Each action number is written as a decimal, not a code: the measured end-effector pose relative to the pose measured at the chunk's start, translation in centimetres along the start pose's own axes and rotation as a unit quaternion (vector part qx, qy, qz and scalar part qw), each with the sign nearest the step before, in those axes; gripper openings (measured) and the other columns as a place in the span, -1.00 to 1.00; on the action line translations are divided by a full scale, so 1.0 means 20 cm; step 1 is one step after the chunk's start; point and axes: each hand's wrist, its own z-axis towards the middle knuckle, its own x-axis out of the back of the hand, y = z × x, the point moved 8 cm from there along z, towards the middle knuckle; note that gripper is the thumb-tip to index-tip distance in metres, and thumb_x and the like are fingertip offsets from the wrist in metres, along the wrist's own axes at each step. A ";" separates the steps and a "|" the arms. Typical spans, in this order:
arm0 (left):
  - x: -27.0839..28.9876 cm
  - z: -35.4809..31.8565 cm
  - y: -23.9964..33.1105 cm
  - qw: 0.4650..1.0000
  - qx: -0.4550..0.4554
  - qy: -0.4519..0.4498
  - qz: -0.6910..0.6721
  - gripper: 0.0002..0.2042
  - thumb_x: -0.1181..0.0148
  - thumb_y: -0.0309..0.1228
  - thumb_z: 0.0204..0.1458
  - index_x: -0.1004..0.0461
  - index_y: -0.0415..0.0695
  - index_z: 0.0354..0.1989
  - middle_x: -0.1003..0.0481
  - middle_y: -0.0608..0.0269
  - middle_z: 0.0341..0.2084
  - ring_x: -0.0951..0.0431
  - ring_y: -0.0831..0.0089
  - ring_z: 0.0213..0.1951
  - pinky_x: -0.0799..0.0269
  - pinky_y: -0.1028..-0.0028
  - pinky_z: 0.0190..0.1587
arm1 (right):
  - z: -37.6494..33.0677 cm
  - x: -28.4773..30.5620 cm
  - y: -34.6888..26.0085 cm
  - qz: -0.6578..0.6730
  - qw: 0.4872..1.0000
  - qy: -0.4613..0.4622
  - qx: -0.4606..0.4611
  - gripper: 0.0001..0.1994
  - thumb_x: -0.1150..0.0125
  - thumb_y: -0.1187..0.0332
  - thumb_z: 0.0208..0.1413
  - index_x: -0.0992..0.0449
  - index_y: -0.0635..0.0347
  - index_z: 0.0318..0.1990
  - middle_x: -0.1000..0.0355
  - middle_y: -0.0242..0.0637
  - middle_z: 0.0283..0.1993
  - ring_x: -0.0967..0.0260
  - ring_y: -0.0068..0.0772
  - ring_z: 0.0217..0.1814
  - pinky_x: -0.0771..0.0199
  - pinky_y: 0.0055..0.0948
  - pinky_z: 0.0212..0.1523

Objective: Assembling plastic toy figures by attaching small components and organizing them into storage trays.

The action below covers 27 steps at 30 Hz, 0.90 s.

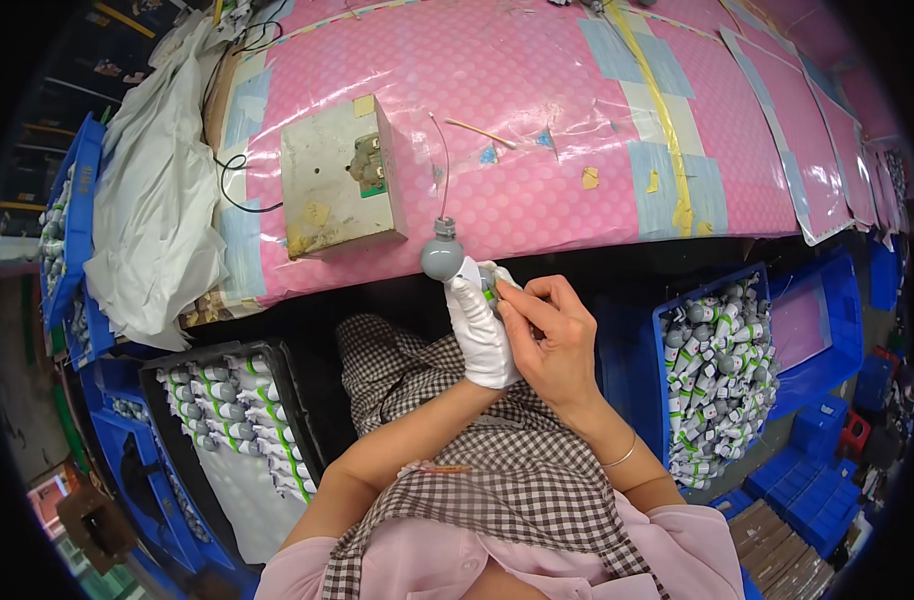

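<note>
My left hand (pixel 480 335), in a white glove, is closed around a small grey-and-white figure with a round grey head (pixel 441 259). The head points away from me, and a thin wire (pixel 445 160) rises from the grey cap on it. A bit of green shows on the body between my hands; most of it is hidden by the glove. My bare right hand (pixel 557 335) pinches with thumb and forefinger at the body, right beside the gloved fingers. Whether a separate small piece sits in that pinch cannot be seen.
Ahead is a pink plastic-covered table (pixel 517 80) bearing a grey metal box (pixel 335 180) and a cotton swab (pixel 480 133). A blue bin (pixel 664 400) of similar figures stands right; a black tray (pixel 305 405) with figures in rows stands left. White plastic sheeting (pixel 157 190) hangs at far left.
</note>
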 end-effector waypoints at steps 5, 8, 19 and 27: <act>0.00 -0.02 0.01 0.999 0.010 0.045 -0.013 -0.51 0.12 0.13 0.10 -0.31 -0.13 -0.27 -0.35 0.37 -0.47 -0.32 0.61 -0.46 -0.27 0.60 -0.42 | 0.03 0.01 0.03 0.037 0.999 0.024 -0.006 -0.79 -0.23 0.56 -0.08 -0.59 0.24 -0.22 -0.33 -0.31 -0.45 -0.23 -0.59 -0.54 -0.19 -0.64 -0.56; -0.01 -0.02 -0.01 0.996 0.018 0.041 -0.082 -0.52 0.10 0.13 0.09 -0.31 -0.13 -0.27 -0.35 0.36 -0.48 -0.33 0.59 -0.45 -0.28 0.61 -0.39 | 0.01 0.03 0.02 0.053 0.999 0.006 -0.007 -0.79 -0.24 0.55 -0.08 -0.59 0.22 -0.22 -0.32 -0.32 -0.44 -0.21 -0.61 -0.55 -0.18 -0.64 -0.57; -0.02 -0.02 0.01 0.997 0.029 0.012 -0.072 -0.51 0.08 0.13 0.07 -0.30 -0.13 -0.27 -0.35 0.34 -0.48 -0.33 0.58 -0.45 -0.28 0.61 -0.39 | 0.02 0.02 0.01 0.026 0.999 -0.043 -0.016 -0.78 -0.25 0.54 -0.09 -0.58 0.22 -0.21 -0.31 -0.29 -0.42 -0.25 -0.57 -0.54 -0.25 -0.61 -0.56; -0.02 0.00 0.02 0.999 0.019 0.013 -0.044 -0.54 0.10 0.10 0.11 -0.29 -0.13 -0.29 -0.34 0.36 -0.49 -0.30 0.62 -0.47 -0.25 0.63 -0.42 | 0.01 0.01 0.03 0.034 0.999 -0.011 -0.011 -0.78 -0.26 0.54 -0.10 -0.59 0.20 -0.22 -0.30 -0.34 -0.46 -0.21 -0.62 -0.55 -0.18 -0.64 -0.58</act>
